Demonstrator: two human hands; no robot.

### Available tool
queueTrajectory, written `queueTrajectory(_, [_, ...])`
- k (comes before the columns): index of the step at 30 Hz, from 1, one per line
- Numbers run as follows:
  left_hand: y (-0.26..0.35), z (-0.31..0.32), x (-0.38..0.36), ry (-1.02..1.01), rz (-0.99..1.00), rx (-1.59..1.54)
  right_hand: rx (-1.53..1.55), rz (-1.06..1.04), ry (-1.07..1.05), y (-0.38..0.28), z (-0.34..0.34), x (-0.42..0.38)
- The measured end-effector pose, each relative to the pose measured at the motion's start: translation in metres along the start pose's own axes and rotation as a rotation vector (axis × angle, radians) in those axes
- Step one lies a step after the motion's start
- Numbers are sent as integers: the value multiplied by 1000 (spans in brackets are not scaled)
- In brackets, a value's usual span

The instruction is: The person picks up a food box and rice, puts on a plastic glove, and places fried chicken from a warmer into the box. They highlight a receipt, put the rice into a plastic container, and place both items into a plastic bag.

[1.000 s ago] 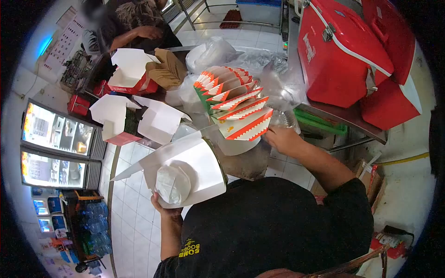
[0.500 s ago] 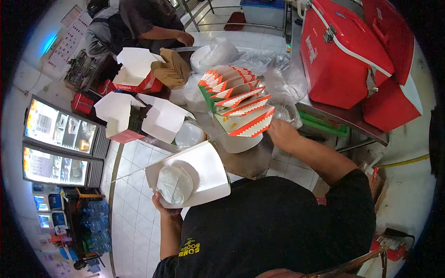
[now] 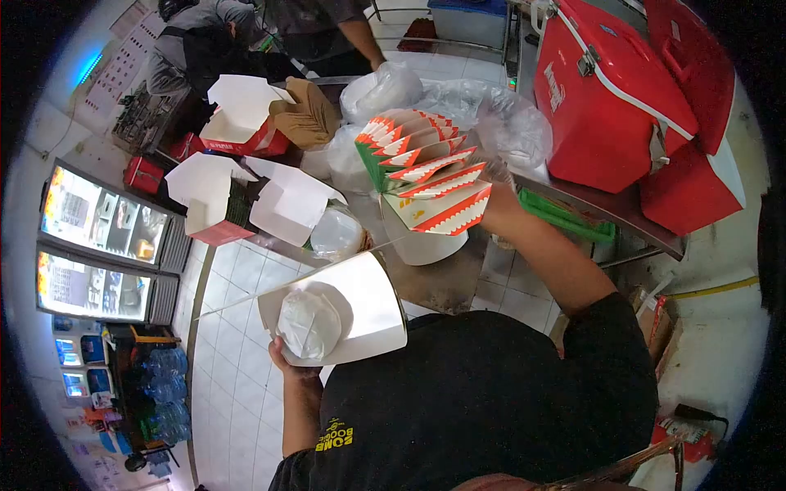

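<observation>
An open white box (image 3: 372, 307) rests in my left hand (image 3: 291, 360), whose fingers curl round its lower left corner. Inside the box lies a round white wrapped bundle (image 3: 309, 325). My right hand (image 3: 501, 214) is stretched over the table, beside a row of red, white and green folded cartons (image 3: 434, 184). Its fingers are hidden behind the cartons, and something clear and blurred shows just above it. Below the cartons sits a white bowl-like container (image 3: 430, 248).
Open boxes (image 3: 286, 204) and a clear container (image 3: 336, 235) stand at the table's left. Plastic bags (image 3: 516, 131) and brown cartons (image 3: 304, 114) lie farther back. Red cooler boxes (image 3: 606, 98) are at right, above a green tray (image 3: 565, 217). Two people (image 3: 315, 29) stand across the table.
My right hand has moved up and forward, behind the cartons. The clear round container near it is no longer distinct. The people across the table have shifted. My left hand and box are nearly unmoved.
</observation>
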State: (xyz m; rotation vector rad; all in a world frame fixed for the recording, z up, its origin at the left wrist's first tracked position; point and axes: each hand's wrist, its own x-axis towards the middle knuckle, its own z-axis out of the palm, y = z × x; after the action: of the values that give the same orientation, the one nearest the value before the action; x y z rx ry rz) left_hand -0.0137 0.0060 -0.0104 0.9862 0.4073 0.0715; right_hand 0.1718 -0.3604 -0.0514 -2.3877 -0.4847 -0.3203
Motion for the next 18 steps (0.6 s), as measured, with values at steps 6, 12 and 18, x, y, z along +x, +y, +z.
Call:
queueTrajectory(6, [4, -2, 3, -21, -16, 15, 103, 79, -50, -12, -4, 4])
queueTrajectory(12, [1, -8, 3, -56, -22, -40, -5, 128, -8, 2, 12, 6])
queueTrajectory(18, [-7, -26, 5, -118, -23, -53, -317, -54, 233, 1, -5, 13])
